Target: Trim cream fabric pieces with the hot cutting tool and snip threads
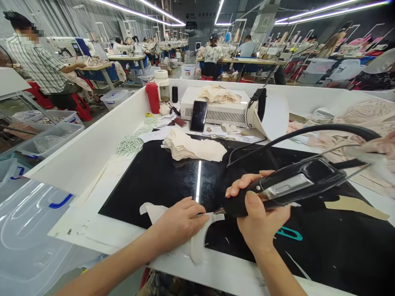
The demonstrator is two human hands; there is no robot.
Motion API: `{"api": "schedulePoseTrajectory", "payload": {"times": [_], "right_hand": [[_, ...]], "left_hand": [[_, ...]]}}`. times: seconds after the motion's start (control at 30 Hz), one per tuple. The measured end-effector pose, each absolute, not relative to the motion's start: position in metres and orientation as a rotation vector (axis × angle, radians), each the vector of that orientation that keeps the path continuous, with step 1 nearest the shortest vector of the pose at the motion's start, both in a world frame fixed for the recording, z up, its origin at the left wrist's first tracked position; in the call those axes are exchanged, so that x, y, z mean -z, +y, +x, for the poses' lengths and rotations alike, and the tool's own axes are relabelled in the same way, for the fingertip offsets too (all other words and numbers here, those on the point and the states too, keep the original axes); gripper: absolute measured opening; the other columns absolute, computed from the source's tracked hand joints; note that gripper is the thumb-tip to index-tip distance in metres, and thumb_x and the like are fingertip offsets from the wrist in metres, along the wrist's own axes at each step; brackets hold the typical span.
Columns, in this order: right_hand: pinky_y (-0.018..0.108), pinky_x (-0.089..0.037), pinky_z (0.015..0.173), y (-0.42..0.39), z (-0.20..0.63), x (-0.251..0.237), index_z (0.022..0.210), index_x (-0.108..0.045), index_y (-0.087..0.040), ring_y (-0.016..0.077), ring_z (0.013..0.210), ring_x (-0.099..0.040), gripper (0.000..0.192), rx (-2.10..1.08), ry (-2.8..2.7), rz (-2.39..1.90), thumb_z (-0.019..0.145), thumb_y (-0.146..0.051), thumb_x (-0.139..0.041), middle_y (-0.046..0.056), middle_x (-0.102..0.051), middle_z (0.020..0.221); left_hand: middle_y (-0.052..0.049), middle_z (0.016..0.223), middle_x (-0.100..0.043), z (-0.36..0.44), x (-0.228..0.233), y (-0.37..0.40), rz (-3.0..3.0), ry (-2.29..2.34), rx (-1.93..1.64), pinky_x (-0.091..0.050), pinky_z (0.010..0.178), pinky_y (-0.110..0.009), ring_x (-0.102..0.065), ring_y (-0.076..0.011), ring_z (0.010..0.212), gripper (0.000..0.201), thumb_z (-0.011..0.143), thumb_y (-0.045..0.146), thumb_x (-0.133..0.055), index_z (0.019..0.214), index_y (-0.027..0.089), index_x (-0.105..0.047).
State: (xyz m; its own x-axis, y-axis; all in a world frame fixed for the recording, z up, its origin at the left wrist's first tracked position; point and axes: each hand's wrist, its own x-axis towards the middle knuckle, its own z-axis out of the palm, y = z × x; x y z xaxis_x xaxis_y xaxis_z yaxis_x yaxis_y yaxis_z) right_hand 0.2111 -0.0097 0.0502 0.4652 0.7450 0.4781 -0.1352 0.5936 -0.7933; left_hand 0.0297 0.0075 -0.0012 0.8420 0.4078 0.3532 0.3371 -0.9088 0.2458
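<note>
My right hand (pixel 259 218) is wrapped round a thick black corded handheld cutter (pixel 274 189). Its narrow metal tip points left and meets the edge of a white fabric piece (pixel 200 240). With fingers pressed together, my left hand (pixel 182 222) holds that fabric down on the black mat (pixel 148 181) near the front edge. Something thin and grey shows by the left fingertips, too small to name. The fabric runs out on both sides of the left hand, and part of it is hidden beneath. Beyond the hands lies a stack of cream fabric pieces (pixel 194 147).
A white vented box (pixel 216 111), a phone (pixel 199 116) and a red cup (pixel 152 98) stand at the back. The cutter's cable (pixel 311 128) arches over the right side. A teal tool (pixel 289 233) and beige pattern piece (pixel 354 206) lie right. Green cord (pixel 129 142) lies left.
</note>
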Motion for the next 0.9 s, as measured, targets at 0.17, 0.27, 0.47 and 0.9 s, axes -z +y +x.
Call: {"api": "schedulePoseTrajectory", "payload": {"times": [0.17, 0.27, 0.47, 0.9], "right_hand": [[0.035, -0.055, 0.060, -0.008, 0.209, -0.046, 0.113, -0.053, -0.028, 0.0134, 0.063, -0.061, 0.035, -0.605, -0.939, -0.782, 0.084, -0.020, -0.070, -0.004, -0.061, 0.083], [0.035, -0.055, 0.061, -0.007, 0.211, -0.049, 0.112, -0.053, -0.029, 0.0137, 0.063, -0.061, 0.034, -0.617, -0.936, -0.788, 0.084, -0.016, -0.069, -0.004, -0.061, 0.083], [0.033, -0.054, 0.056, -0.009, 0.218, -0.056, 0.109, -0.056, -0.027, 0.0133, 0.060, -0.059, 0.033, -0.562, -0.902, -0.777, 0.081, -0.020, -0.072, -0.004, -0.061, 0.080], [0.034, -0.054, 0.057, -0.012, 0.218, -0.055, 0.109, -0.056, -0.028, 0.0136, 0.060, -0.060, 0.032, -0.595, -0.900, -0.788, 0.082, -0.020, -0.072, -0.004, -0.061, 0.080]], "left_hand": [[-0.006, 0.108, -0.066, 0.029, 0.004, 0.007, 2.841, 0.602, -0.579, -0.045, 0.107, -0.044, -0.061, -0.0184, 0.102, 0.023, 0.102, 0.019, -0.047, 0.119, 0.017, -0.062], [-0.006, 0.107, -0.066, 0.029, 0.004, 0.007, 2.842, 0.606, -0.582, -0.045, 0.107, -0.043, -0.061, -0.0184, 0.102, 0.022, 0.102, 0.020, -0.048, 0.119, 0.017, -0.062], [-0.006, 0.105, -0.066, 0.030, 0.001, 0.007, 2.849, 0.590, -0.617, -0.047, 0.106, -0.043, -0.062, -0.0178, 0.100, 0.021, 0.101, 0.018, -0.049, 0.117, 0.016, -0.063], [-0.007, 0.105, -0.066, 0.030, -0.003, 0.007, 2.844, 0.579, -0.641, -0.049, 0.102, -0.043, -0.063, -0.0176, 0.099, 0.022, 0.101, 0.015, -0.046, 0.117, 0.016, -0.062]]}}
